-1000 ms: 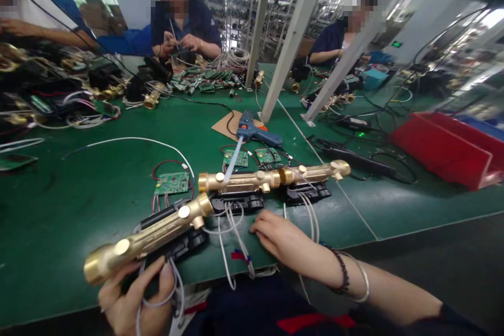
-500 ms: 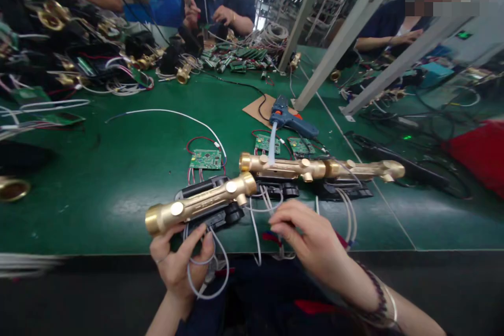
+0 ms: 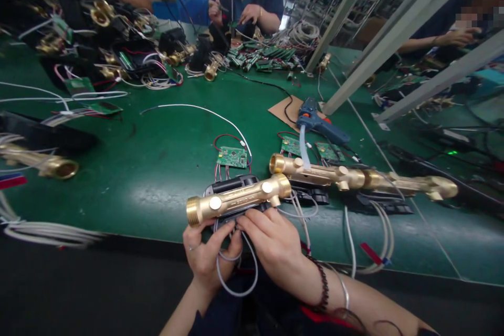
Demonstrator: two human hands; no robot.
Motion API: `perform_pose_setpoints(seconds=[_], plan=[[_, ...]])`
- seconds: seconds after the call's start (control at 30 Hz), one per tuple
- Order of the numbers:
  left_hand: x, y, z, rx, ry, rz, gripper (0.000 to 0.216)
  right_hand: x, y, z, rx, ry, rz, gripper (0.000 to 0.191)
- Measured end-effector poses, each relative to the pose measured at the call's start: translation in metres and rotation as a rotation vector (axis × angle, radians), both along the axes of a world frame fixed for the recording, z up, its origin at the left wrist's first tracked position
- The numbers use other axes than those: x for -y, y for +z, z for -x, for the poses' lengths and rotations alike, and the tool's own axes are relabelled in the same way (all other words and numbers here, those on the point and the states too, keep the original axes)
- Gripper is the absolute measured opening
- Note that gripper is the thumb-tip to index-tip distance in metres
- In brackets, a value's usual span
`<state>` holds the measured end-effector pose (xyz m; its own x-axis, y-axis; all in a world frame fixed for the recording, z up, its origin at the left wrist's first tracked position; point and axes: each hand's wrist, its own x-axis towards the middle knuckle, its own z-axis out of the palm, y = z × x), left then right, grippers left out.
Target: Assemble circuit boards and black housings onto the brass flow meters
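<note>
My left hand [image 3: 207, 254] grips the underside of a brass pipe fitting [image 3: 236, 200] with a black housing beneath it, held over the near edge of the green table [image 3: 157, 168]. My right hand [image 3: 275, 244] is closed on the same assembly from the right, fingers at the black housing and its white wires [image 3: 240, 286], which loop down below my hands. Two more brass fittings [image 3: 326, 173] [image 3: 409, 185] lie in a row just beyond, with white wires trailing toward the table edge.
A blue glue gun [image 3: 321, 125] rests on cardboard behind small green circuit boards [image 3: 233, 157]. Another brass fitting [image 3: 43, 164] lies at the left. Piles of fittings and wires [image 3: 110, 58] cover the far left. Other people work across the table; slanted metal posts [image 3: 342, 16] rise at the right.
The view has swung left and down. My left hand brought the brass fitting more level and my right hand moved from the loose wires onto the assembly.
</note>
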<state>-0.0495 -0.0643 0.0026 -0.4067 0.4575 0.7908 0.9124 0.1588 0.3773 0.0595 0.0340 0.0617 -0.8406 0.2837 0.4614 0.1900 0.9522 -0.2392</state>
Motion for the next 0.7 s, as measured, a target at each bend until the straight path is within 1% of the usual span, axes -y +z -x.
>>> perform_pose_setpoints(seconds=[0.13, 0.3, 0.47, 0.57, 0.7], plan=[[0.001, -0.001, 0.000, 0.028, -0.004, 0.004, 0.007, 0.000, -0.002, 0.001, -0.025, 0.010, -0.027, 0.040], [0.004, 0.003, 0.001, 0.075, -0.024, 0.064, 0.023, -0.001, -0.005, 0.000, -0.050, 0.022, 0.001, 0.037], [0.006, 0.015, -0.001, 0.127, -0.029, 0.152, 0.016, 0.000, -0.009, 0.001, -0.089, 0.008, -0.029, 0.036], [0.007, 0.015, -0.003, 0.076, -0.016, 0.145, 0.015, 0.001, -0.009, 0.001, -0.100, -0.024, -0.058, 0.036], [0.006, 0.008, 0.000, -0.025, -0.007, 0.108, 0.014, 0.007, -0.012, -0.002, -0.052, -0.095, -0.082, 0.033]])
